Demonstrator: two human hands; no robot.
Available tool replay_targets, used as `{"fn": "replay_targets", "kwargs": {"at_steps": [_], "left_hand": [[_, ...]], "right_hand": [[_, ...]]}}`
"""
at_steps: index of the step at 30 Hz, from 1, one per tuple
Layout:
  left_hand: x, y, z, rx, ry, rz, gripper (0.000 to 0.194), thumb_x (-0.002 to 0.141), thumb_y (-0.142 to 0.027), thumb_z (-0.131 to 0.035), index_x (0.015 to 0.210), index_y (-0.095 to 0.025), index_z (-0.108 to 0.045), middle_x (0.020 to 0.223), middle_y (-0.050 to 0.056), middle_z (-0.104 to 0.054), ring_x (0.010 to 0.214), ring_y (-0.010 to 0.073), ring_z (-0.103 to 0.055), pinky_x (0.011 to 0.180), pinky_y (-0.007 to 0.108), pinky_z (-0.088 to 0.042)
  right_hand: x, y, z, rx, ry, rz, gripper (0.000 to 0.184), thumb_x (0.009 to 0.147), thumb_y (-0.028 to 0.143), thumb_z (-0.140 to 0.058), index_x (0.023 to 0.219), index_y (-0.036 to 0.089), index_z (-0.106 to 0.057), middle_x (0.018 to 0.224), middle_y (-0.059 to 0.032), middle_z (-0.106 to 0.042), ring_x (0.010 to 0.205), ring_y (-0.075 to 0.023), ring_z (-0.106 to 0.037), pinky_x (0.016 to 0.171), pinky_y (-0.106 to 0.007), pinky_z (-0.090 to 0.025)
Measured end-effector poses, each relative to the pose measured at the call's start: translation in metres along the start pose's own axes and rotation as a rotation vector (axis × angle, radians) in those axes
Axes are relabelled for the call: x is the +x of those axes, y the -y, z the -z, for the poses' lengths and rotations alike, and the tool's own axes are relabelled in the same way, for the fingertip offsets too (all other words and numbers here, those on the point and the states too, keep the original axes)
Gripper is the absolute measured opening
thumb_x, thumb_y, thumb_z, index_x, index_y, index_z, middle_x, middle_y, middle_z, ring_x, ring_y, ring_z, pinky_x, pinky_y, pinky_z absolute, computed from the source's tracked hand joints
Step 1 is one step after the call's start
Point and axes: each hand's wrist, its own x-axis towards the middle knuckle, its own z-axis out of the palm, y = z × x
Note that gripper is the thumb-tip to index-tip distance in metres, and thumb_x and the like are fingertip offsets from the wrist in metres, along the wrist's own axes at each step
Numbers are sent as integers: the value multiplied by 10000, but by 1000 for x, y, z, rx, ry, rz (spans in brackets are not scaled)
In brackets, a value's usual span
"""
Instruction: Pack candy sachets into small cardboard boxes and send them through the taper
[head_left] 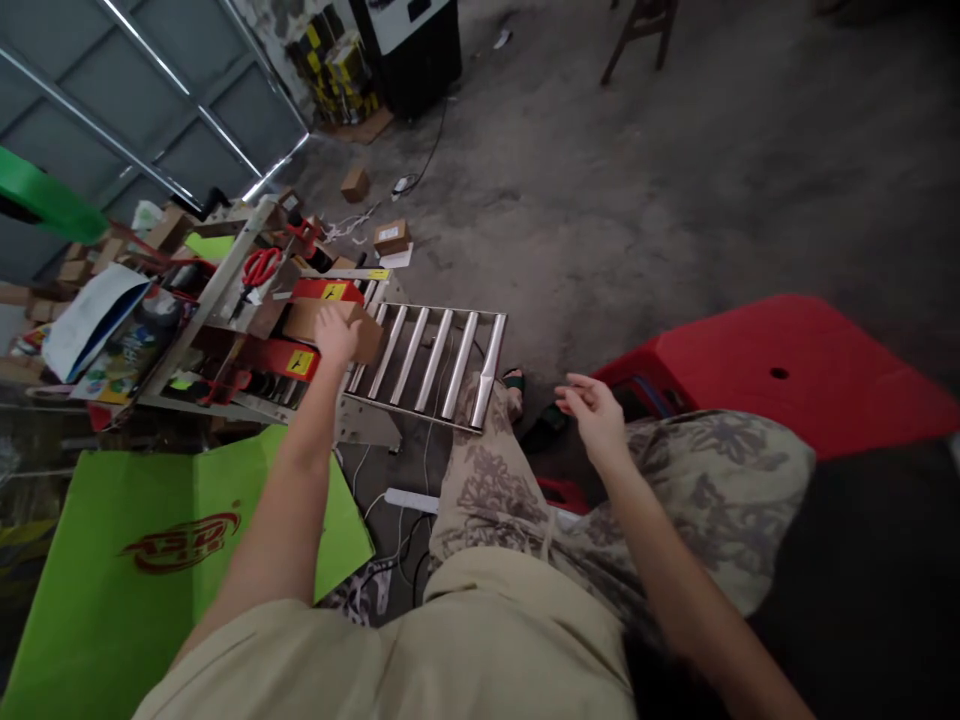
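Note:
A brown cardboard box (367, 338) lies between the red side guides of a carton-sealing machine (274, 357), at the start of its roller conveyor (424, 365). My left hand (337, 335) is on this box, its fingers laid over the top and near side. How far the fingers wrap around it is partly hidden. Over my lap, my right hand (596, 415) hangs in the air with loosely bent fingers, and nothing shows in it. The conveyor's outer end reaches close to my knee.
Red-handled scissors (261, 268) lie on the machine. Beside it stands a green bag or box (150, 560). A red stool (780, 360) is at my right. Small cartons (391, 237) sit on the floor beyond the conveyor. A white power strip (411, 500) and cables lie below.

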Motion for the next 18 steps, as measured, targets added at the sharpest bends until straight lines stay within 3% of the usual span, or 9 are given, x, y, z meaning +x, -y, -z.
{"fn": "replay_targets", "kwargs": {"at_steps": [2,4,5,6,8,10,14,16,18], "left_hand": [[7,10,11,7,12,64,780,888,-299,-544,1465,137,-251,1555,362,-242,1492,416,-212,1213,559,-159],[-5,3,4,32,-78,126,836,880,-301,-562,1499,103,-172,1596,341,-136,1514,415,-127,1207,602,-130],[-18,-7,-8,44,-156,103,849,887,-322,-554,1525,52,-137,1622,297,-97,1529,392,-65,1211,613,-85],[-34,-18,-23,22,-179,-37,859,898,-352,-539,1553,-23,-94,1648,237,-51,1541,345,-20,1224,589,-60],[-76,-47,-61,-92,-83,-304,885,889,-451,-537,1580,-166,-63,1671,152,23,1549,309,-4,1221,601,-47],[-126,-78,-93,-236,69,-379,993,827,-538,-588,1576,-108,-97,1652,232,13,1538,388,-19,1187,668,-76],[-205,-136,-117,-481,163,-380,1060,794,-580,-606,1549,4,-146,1609,339,-61,1522,447,-50,1173,681,-118],[-223,-158,-117,-573,149,-417,1022,812,-574,-603,1548,-12,-169,1611,327,-86,1528,421,-69,1197,636,-134],[-229,-170,-114,-638,147,-476,981,828,-553,-609,1546,-30,-192,1614,312,-110,1533,393,-91,1215,593,-155]], "right_hand": [[-11,1,-2,12,20,-30,450,719,509,-687,1016,189,-579,874,-49,-676,700,-136,-640,679,-298,-573],[-22,1,-8,0,22,-43,355,741,473,-661,945,191,-588,850,-44,-675,711,-135,-642,663,-278,-569],[-25,0,-11,-12,14,-53,303,759,446,-648,917,194,-589,832,-38,-677,712,-137,-646,649,-271,-569],[-25,-2,-13,-27,13,-63,250,779,410,-635,898,194,-594,816,-30,-680,710,-137,-650,644,-267,-571],[-19,-8,-11,-61,-6,-78,148,809,327,-605,871,193,-599,795,-11,-683,722,-131,-661,655,-258,-575],[-12,-12,-3,-101,-22,-83,79,820,249,-580,864,189,-606,780,4,-684,729,-125,-665,668,-251,-574],[-10,9,26,-202,-43,-40,106,832,181,-553,905,188,-630,822,1,-695,777,-134,-667,731,-274,-567],[-15,39,53,-247,-70,3,123,844,193,-563,932,193,-648,901,-21,-704,850,-155,-663,833,-322,-551],[-26,79,96,-340,-162,76,140,855,215,-576,958,197,-669,1011,-56,-700,964,-187,-640,961,-383,-496]]}}
